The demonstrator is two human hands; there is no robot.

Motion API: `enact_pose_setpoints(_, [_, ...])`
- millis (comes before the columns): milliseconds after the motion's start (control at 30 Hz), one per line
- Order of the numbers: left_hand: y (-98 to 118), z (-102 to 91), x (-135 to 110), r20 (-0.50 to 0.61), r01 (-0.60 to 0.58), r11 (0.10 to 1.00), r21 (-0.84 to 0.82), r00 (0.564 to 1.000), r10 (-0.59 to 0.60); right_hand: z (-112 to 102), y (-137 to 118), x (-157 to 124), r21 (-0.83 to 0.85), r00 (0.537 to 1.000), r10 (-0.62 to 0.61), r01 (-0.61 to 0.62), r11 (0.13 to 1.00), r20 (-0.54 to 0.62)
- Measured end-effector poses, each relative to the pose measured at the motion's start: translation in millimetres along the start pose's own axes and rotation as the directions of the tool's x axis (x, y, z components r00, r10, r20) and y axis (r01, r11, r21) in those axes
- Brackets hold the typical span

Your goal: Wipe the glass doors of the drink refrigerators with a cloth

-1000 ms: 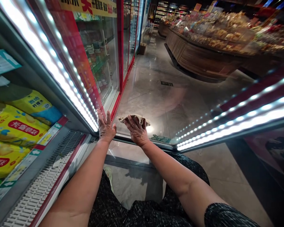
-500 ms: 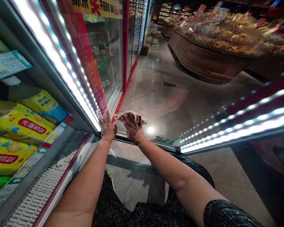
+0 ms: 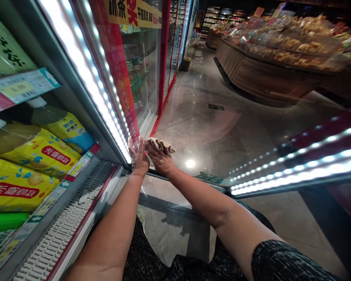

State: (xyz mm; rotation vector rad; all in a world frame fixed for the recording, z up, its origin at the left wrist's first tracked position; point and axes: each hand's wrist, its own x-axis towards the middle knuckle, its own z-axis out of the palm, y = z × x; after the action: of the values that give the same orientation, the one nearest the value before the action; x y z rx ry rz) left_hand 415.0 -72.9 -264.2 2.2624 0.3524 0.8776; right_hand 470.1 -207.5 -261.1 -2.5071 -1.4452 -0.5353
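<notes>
In the head view, my left hand rests with fingers up and apart against the lower left corner of an open fridge's glass door, beside the bright light strip. Just to its right, my right hand presses a crumpled beige cloth flat to the glass, its fingers stretched over it. The two hands are almost touching. Green lettering marks the bottom of the pane to the right of the cloth.
Large yellow-labelled drink bottles lie on a shelf at left, above a white slatted grille. A red-framed fridge stands beyond the glass. Farther right is a wooden display counter heaped with packaged food.
My right hand has slid the cloth left along the glass, closer to my left hand. The whole view has shifted slightly, with the scene moving right.
</notes>
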Motion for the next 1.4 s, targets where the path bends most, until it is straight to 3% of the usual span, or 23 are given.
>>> enact_pose_setpoints(133, [-2, -2.9, 1, -0.013, 0.024, 1.0, -0.018, 1.0, -0.024, 13, -6, 10, 0.021, 1.0, 0.006, -0.005, 1.0, -0.028])
enact_pose_setpoints(300, [-2, -8.2, 4, -0.015, 0.041, 0.999, -0.027, 0.999, -0.041, 38, -9, 11, 0.055, 0.998, -0.053, 0.051, 0.997, 0.035])
enact_pose_setpoints(533, [-5, -18.3, 19, -0.136, 0.047, 0.998, -0.042, 0.989, -0.053, 25, -14, 44, 0.036, 0.994, -0.111, 0.112, 0.993, -0.026])
enact_pose_setpoints(767, [-8, -24.0, 22, -0.123, 0.056, 0.998, 0.023, 0.991, -0.053, 47, -21, 51, 0.085, 0.992, -0.119, 0.115, 0.99, 0.049])
enact_pose_setpoints(867, [-10, -27.3, 25, -0.192, 0.103, 0.994, 0.044, 0.977, -0.092, 39, -22, 59, 0.087, 0.979, -0.184, 0.177, 0.98, 0.09])
enact_pose_setpoints(1067, [-19, -34.1, 37, -0.278, 0.107, 0.994, 0.025, 0.956, -0.096, 1, -29, 93, 0.008, 0.983, -0.185, 0.185, 0.983, -0.005])
enact_pose_setpoints(1267, [-21, -34.3, 38, -0.289, 0.132, 0.991, 0.023, 0.95, -0.12, 14, -34, 100, 0.071, 0.956, -0.261, 0.254, 0.965, 0.133])
enact_pose_setpoints(1400, [-22, -35.8, 41, -0.333, 0.123, 0.992, -0.001, 0.936, -0.116, 15, -33, 106, 0.058, 0.948, -0.304, 0.299, 0.952, 0.096])
